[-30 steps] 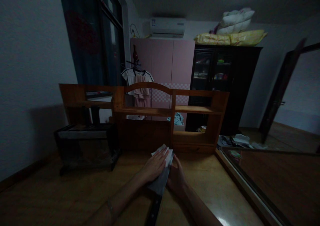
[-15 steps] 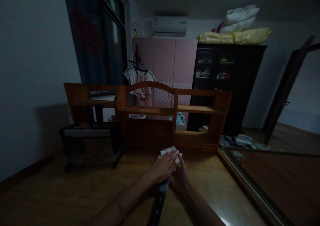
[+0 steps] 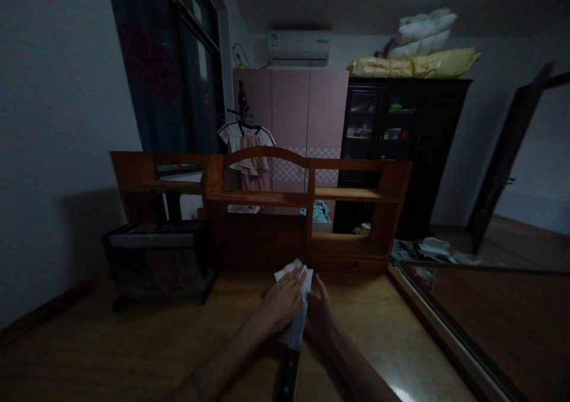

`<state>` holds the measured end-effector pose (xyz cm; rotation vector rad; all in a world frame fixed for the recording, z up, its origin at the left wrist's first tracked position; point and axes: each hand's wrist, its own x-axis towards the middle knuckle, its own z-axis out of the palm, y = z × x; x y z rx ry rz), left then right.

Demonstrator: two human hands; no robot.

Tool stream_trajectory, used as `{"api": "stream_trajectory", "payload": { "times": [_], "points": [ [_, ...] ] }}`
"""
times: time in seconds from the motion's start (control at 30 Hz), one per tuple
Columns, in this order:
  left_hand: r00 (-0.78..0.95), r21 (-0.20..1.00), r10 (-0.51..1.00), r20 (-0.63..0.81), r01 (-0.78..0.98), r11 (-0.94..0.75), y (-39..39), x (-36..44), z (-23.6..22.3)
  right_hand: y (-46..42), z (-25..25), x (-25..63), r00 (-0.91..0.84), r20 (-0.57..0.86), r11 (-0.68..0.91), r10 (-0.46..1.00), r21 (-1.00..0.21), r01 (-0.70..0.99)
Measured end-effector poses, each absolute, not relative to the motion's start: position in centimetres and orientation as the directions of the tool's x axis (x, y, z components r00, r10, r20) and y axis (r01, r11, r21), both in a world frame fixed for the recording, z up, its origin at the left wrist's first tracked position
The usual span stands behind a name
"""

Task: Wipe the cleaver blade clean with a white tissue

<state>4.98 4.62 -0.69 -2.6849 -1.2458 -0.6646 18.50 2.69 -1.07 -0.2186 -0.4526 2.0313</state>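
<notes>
A kitchen knife points away from me, its black riveted handle toward the bottom edge and its wide blade between my hands. My left hand is closed on a white tissue and presses it along the far part of the blade. The tissue hides the blade's tip. My right hand is at the blade's right side, thumb stretched up and apart from the tissue. Its other fingers are mostly hidden behind the blade, so whether they touch it is unclear.
Beneath my hands lies a wooden tabletop. A dark knife-block-like holder with black handles on top stands at left. Behind is a low wooden shelf unit. A raised edge bounds the surface on the right.
My left hand and the tissue have shifted slightly left, baring more of the blade. My right thumb has come off the tissue. The knife handle has swung a little to the right.
</notes>
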Motion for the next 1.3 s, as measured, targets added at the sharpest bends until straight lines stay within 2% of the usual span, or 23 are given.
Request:
{"api": "stream_trajectory", "payload": {
  "times": [0.23, 0.43, 0.7, 0.8, 1.07, 1.3],
  "points": [
    [0.720, 0.140, 0.600, 0.349, 0.593, -0.793, 1.7, 4.4, 0.8, 3.0, -1.3, 18.4, -0.461, 0.040, -0.410, 0.886, -0.394, -0.822],
    [0.746, 0.212, 0.580, 0.328, 0.540, -0.814, -0.2, 2.1, 2.0, 2.8, -1.2, 18.5, -0.491, 0.038, -0.433, 0.870, -0.416, -0.800],
    [0.652, 0.247, 0.676, 0.344, 0.632, -0.735, -1.1, -1.2, 0.1, 2.8, -1.3, 18.6, -0.530, 0.032, -0.452, 0.847, -0.480, -0.752],
    [0.677, 0.235, 0.649, 0.347, 0.607, -0.759, -2.2, -1.0, 0.2, 2.8, -1.3, 18.6, -0.527, 0.021, -0.450, 0.850, -0.492, -0.745],
    [0.760, 0.266, 0.609, 0.227, 0.553, -0.789, -5.5, -0.9, 1.8, 2.4, -0.6, 18.7, -0.501, -0.034, -0.444, 0.865, -0.518, -0.731],
    [0.749, 0.303, 0.626, 0.218, 0.558, -0.773, -3.7, -2.6, 1.7, 2.6, -0.9, 18.5, -0.504, -0.005, -0.438, 0.864, -0.503, -0.745]
  ]
}}
